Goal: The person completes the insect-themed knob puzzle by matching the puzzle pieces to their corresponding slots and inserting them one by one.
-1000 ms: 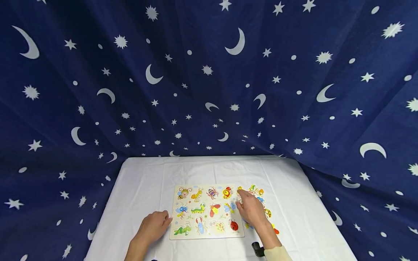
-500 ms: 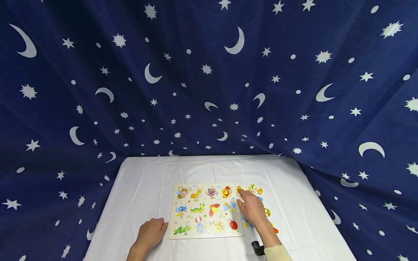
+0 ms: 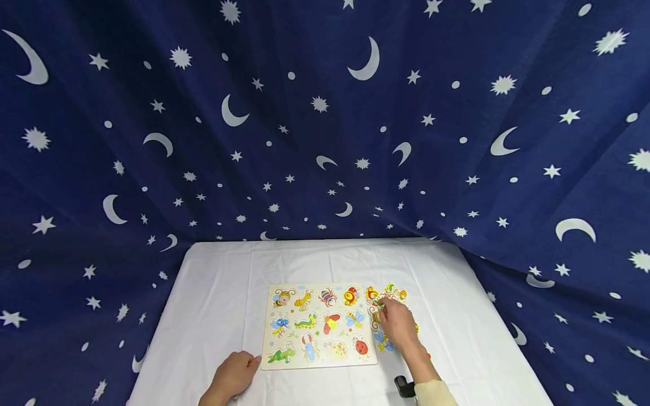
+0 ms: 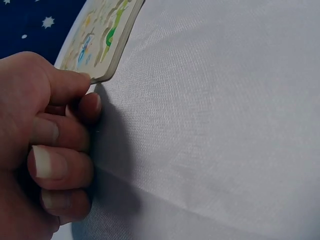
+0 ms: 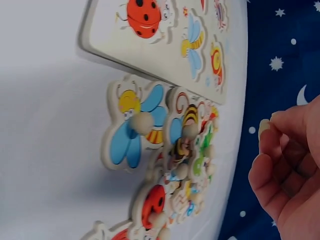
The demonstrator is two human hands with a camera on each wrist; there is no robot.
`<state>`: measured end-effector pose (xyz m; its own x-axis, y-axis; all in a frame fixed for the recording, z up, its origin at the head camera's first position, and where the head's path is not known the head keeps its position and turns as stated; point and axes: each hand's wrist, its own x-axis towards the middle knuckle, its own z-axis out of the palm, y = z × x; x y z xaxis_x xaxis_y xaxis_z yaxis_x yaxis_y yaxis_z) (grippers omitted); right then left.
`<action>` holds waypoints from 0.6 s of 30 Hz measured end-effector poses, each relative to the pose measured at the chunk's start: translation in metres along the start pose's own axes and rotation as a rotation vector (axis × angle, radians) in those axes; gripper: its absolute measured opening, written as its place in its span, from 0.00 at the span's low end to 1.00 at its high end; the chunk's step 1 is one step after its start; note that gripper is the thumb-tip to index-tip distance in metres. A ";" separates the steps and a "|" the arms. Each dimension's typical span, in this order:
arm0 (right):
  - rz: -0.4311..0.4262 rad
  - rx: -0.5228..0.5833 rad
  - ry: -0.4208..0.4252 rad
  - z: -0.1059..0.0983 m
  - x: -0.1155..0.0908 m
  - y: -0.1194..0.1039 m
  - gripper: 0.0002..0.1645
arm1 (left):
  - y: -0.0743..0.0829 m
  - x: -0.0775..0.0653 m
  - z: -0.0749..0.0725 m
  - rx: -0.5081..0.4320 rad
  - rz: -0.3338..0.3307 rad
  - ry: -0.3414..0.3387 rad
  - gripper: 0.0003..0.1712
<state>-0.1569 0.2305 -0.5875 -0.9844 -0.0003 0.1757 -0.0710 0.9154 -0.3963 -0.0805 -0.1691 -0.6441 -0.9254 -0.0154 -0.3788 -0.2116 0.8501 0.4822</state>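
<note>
A pale board [image 3: 325, 363] printed with colourful insects in recessed outlines lies flat on the table. My left hand [image 3: 233, 373] rests by its near left corner, fingers curled with nothing in them. Its thumb [image 4: 75, 85] touches the board's corner in the left wrist view. Over the loose knobbed puzzle pieces right of the board is my right hand [image 3: 398, 321]. Its thumb and fingertips meet in the right wrist view, and no piece shows between them. Near that hand lie a blue-winged dragonfly piece [image 5: 122, 142], a bee piece [image 5: 175, 122] and a green piece [image 5: 205, 142].
A ladybird piece [image 5: 154, 200] lies closer to the right wrist camera, among several other pieces, some overlapping. White cloth [image 3: 218, 299] covers the table. A dark blue curtain [image 3: 304, 141] with moons and stars hangs behind and at the sides.
My right hand has shifted slightly right, uncovering more pieces beside the board. My left hand has drawn back down along the board's left edge, its fingers more curled.
</note>
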 end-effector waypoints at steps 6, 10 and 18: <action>0.065 0.060 0.006 0.003 -0.003 0.010 0.10 | 0.000 -0.001 0.001 -0.057 -0.013 -0.060 0.17; 0.112 0.072 0.004 0.006 -0.003 0.019 0.09 | -0.002 -0.003 0.002 -0.071 0.028 -0.038 0.17; 0.162 0.023 -0.011 0.011 -0.003 0.030 0.11 | -0.003 -0.001 0.007 -0.030 0.124 0.058 0.22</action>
<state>-0.1575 0.2532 -0.6097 -0.9849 0.1424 0.0983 0.0855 0.8944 -0.4390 -0.0767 -0.1681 -0.6507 -0.9614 0.0572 -0.2690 -0.1034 0.8312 0.5463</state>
